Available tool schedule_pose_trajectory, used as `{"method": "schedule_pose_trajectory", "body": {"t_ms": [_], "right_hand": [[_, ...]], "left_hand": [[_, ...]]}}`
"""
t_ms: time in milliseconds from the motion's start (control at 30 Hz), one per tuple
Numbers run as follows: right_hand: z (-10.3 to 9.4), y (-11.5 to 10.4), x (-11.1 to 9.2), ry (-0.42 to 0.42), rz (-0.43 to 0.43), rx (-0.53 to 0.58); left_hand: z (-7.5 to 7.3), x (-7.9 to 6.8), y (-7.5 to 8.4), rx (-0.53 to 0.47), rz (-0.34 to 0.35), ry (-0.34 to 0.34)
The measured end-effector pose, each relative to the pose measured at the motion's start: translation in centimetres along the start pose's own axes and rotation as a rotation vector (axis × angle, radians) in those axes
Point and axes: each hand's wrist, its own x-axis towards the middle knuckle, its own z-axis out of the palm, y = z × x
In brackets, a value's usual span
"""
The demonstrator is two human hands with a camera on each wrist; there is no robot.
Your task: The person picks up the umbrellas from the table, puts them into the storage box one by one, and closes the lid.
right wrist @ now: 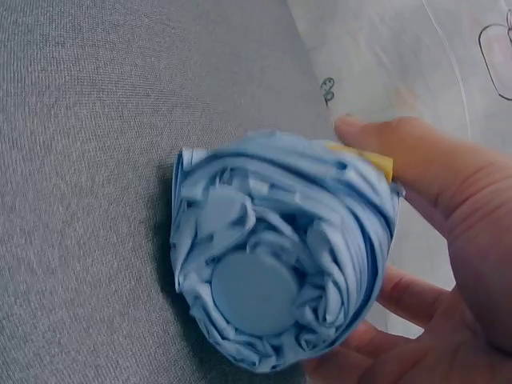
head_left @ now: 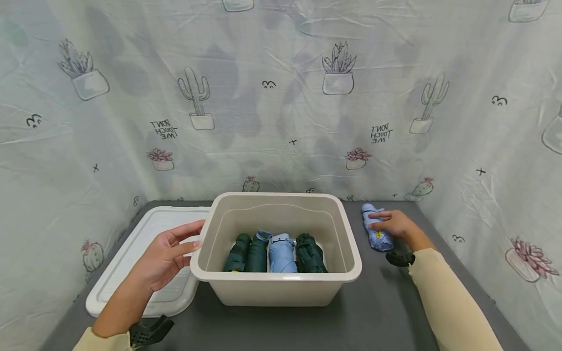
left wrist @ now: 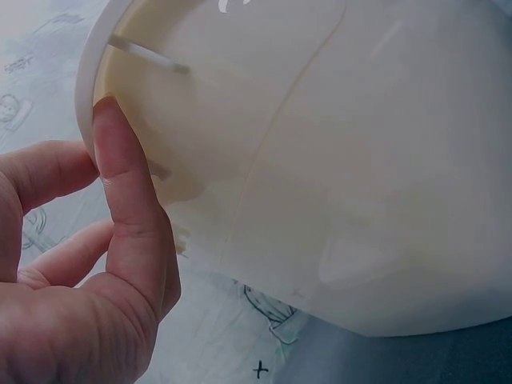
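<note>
A beige plastic bin (head_left: 281,290) stands on the table, with two rolled dark green umbrellas on its left side, a light blue umbrella (head_left: 282,253) beside them and another dark green umbrella (head_left: 310,254) on the right. My left hand (head_left: 164,253) pinches the bin's left rim; up close, its thumb (left wrist: 128,172) lies against the rim's underside. Off to the right of the bin, a folded light blue umbrella (head_left: 376,234) with a yellow tag lies on the table. Around that umbrella my right hand (head_left: 397,226) has its thumb and fingers; its round end (right wrist: 256,292) faces the right wrist camera.
A white lid (head_left: 131,273) lies flat left of the bin, partly behind my left hand. The grey table (head_left: 373,312) is bordered at the back and sides by a hanging curtain (head_left: 281,112) printed with cacti.
</note>
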Motion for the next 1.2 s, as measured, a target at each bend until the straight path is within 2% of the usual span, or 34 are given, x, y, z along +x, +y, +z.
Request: {"method": "schedule_pose_trajectory", "body": {"t_ms": [100,200,433,633,833,1000,1200], "right_hand": [[0.0,0.3,-0.1,-0.019,0.006,0.03],[0.0,0.4,-0.2,-0.029,-0.015,0.014],[0.0,0.5,-0.7,-0.006,-0.011,0.007],[-0.4,0.3,-0.8,-0.019,0.002,0.102],[0.0,-0.8,-1.9,-0.071,0.006,0.237],[0.7,-1.9,-2.8,-0.095,-0.033,0.342],[1.0,-2.7,-3.6,-0.1,-0.086,0.405]], "left_hand": [[0.0,0.1,-0.1,-0.003,0.002,-0.015],[0.1,0.1,-0.2,0.001,0.004,-0.022],[0.3,0.4,-0.1,0.033,-0.028,0.013],[0.4,0.5,0.3,0.039,-0.034,0.024],[0.3,0.4,0.4,0.023,-0.039,0.026],[0.2,0.2,0.4,0.026,-0.042,0.04],[0.1,0.1,0.5,0.025,-0.046,0.047]]}}
